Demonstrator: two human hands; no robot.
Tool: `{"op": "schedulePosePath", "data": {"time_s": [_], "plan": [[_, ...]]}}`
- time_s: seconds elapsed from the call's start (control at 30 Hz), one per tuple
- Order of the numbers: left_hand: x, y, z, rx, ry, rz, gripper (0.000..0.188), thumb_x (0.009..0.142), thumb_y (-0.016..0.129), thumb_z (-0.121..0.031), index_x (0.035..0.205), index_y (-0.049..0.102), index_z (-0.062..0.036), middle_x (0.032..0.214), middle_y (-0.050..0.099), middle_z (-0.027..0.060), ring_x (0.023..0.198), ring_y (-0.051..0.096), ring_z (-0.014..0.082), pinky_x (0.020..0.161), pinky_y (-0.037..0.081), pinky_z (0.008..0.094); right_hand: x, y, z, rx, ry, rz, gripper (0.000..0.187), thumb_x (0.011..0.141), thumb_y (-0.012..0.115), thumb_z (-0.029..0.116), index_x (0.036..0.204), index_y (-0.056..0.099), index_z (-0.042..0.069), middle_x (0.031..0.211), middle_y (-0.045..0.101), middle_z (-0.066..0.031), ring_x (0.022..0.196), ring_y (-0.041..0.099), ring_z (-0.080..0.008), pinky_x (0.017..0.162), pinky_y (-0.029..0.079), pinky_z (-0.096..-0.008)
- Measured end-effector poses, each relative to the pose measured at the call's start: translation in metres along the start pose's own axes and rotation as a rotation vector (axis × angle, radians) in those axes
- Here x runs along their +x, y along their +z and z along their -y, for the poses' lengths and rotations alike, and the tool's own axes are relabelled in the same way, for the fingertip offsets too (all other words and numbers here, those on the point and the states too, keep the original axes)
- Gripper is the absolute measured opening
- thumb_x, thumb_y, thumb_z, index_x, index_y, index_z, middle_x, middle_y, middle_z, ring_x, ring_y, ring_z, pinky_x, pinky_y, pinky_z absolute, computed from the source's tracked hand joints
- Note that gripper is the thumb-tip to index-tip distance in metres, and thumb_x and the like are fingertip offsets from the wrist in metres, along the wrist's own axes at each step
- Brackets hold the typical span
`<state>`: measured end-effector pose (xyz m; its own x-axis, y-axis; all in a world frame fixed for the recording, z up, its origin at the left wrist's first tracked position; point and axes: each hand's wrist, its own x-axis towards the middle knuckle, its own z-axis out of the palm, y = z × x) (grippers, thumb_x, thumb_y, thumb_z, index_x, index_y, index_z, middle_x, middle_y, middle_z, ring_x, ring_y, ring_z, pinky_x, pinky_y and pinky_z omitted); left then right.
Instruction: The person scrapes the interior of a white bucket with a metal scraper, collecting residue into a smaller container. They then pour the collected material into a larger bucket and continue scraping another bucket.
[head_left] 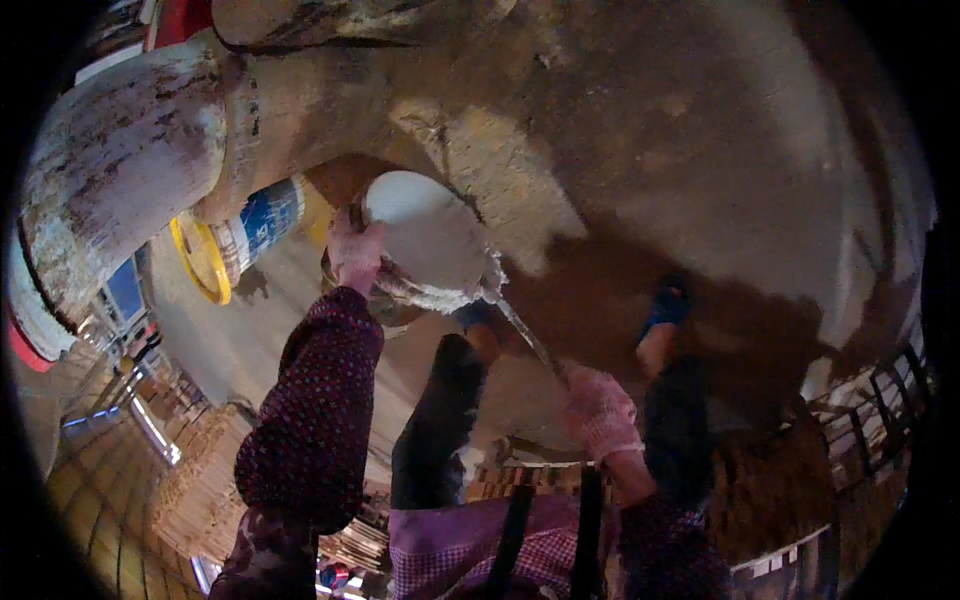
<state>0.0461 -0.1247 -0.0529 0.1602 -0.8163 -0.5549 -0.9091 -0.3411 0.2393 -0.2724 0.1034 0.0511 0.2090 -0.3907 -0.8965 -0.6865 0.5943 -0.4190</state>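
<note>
My left hand (357,250), in a pale pinkish glove, is closed on the left edge of a round, pale vessel or disc (430,235). Crusty white material (440,298) clings along the lower and right edge of this piece. On the right, my gloved right hand (602,415) grips a long, thin tool (528,335). The tool slants up and left, its far end meeting the white-crusted edge; its exact kind is not clear. Part of the round piece and the left fingertips are hidden.
A blue and white bucket (268,222) with a yellow rim lies tilted left of my left hand. Beyond it is a large, stained pale cylinder (130,160). A light patch (500,175) marks the brown floor. Stacked flat pieces (215,465) stand lower left, a dark metal rack (868,410) right.
</note>
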Motion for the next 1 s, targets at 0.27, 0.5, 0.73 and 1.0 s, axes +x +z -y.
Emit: {"op": "schedulePosePath", "data": {"time_s": [0.27, 0.5, 0.73, 1.0], "plan": [[0.028, 0.033, 0.08, -0.089, 0.186, -0.034, 0.055, 0.082, 0.063, -0.019, 0.131, 0.047, 0.0011, 0.126, 0.056, 0.0116, 0.109, 0.057, 0.0244, 0.09, 0.047, 0.0367, 0.01, 0.088, -0.005, 1.064, -0.241, -0.276, 0.034, 0.09, 0.056, 0.027, 0.117, 0.055, 0.006, 0.106, 0.058, -0.0066, 0.093, 0.059, -0.0206, 0.08, 0.049, -0.0374], [0.077, -0.002, 0.14, -0.206, 0.141, -0.103, 0.054, 0.084, 0.061, -0.02, 0.132, 0.047, 0.0011, 0.124, 0.058, 0.0119, 0.107, 0.057, 0.0239, 0.089, 0.047, 0.0362, 0.073, 0.088, 0.136, 0.531, 0.199, -0.239, 0.023, 0.086, 0.059, 0.029, 0.089, 0.061, 0.006, 0.081, 0.06, -0.0062, 0.077, 0.059, -0.0229, 0.068, 0.048, -0.0387], [0.091, -0.021, 0.126, -0.183, 0.195, -0.135, 0.052, 0.087, 0.059, -0.021, 0.133, 0.046, 0.0011, 0.122, 0.059, 0.0123, 0.105, 0.058, 0.0234, 0.089, 0.048, 0.0357, 0.109, 0.045, 0.079, 0.519, 0.069, -0.29, 0.025, 0.087, 0.057, 0.031, 0.09, 0.062, 0.006, 0.083, 0.061, -0.008, 0.08, 0.06, -0.025, 0.071, 0.048, -0.0397], [0.091, -0.019, 0.136, -0.222, 0.26, -0.178, 0.051, 0.09, 0.057, -0.022, 0.134, 0.046, 0.001, 0.12, 0.06, 0.0127, 0.102, 0.059, 0.0229, 0.088, 0.048, 0.0351, 0.156, -0.024, 0.004, 0.39, 0.055, -0.32, 0.028, 0.089, 0.054, 0.032, 0.091, 0.063, 0.006, 0.085, 0.063, -0.01, 0.083, 0.061, -0.0273, 0.074, 0.049, -0.0408]]}}
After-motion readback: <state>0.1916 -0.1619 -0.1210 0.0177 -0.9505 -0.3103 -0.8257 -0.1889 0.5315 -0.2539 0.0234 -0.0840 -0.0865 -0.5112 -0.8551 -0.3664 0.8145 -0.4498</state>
